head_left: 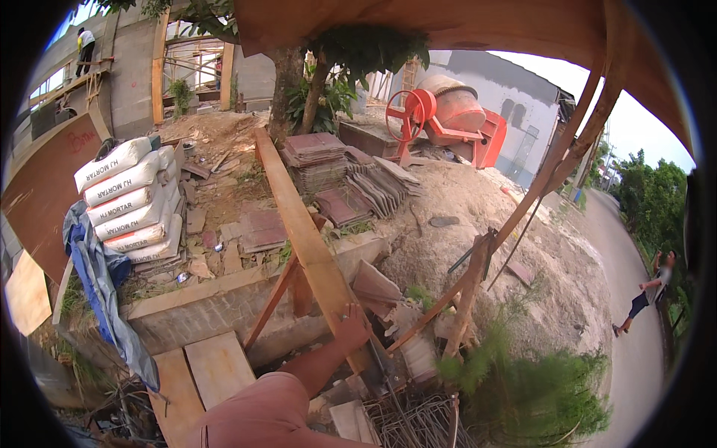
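My left hand (352, 328) lies on a long wooden plank (302, 231), near its lower end, with its fingers stretched out over the right edge. The bare forearm reaches up from a pinkish sleeve (261, 407) at the bottom. The plank slopes away from me over a low concrete wall (224, 302), and a slanted wooden brace (272, 299) stands under it. Close below the hand is a dark, thin bar (381, 366) whose kind I cannot make out. My right hand does not show.
White bags (127, 201) are stacked at left beside a blue tarp (97, 276). Roof tiles (321, 160) lie in piles ahead. An orange concrete mixer (455, 116) stands beyond a sand heap (523, 254). Bent steel rods (422, 422) lie below. A person (653, 287) is on the road.
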The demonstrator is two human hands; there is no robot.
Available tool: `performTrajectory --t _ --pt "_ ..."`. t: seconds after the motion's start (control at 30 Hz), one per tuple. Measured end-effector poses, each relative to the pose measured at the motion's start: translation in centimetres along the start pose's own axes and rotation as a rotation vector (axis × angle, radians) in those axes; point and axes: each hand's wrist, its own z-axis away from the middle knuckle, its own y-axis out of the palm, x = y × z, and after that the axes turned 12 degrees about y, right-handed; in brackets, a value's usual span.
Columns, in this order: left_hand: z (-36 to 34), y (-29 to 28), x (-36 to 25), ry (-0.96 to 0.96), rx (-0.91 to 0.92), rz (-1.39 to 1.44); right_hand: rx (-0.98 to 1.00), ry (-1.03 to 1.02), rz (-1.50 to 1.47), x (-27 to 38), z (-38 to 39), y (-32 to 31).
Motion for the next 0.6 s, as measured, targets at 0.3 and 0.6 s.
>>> performTrajectory --t 0.3,0.6 --pt "-0.6 -0.9 -0.9 -0.050 0.082 0.039 0.017 -0.108 -0.086 8.4 -0.2 -0.8" --pt "-1.2 0.5 -2.0 -0.076 0.028 -0.041 -0.089 -0.203 0.082 9.1 0.0 -3.9"
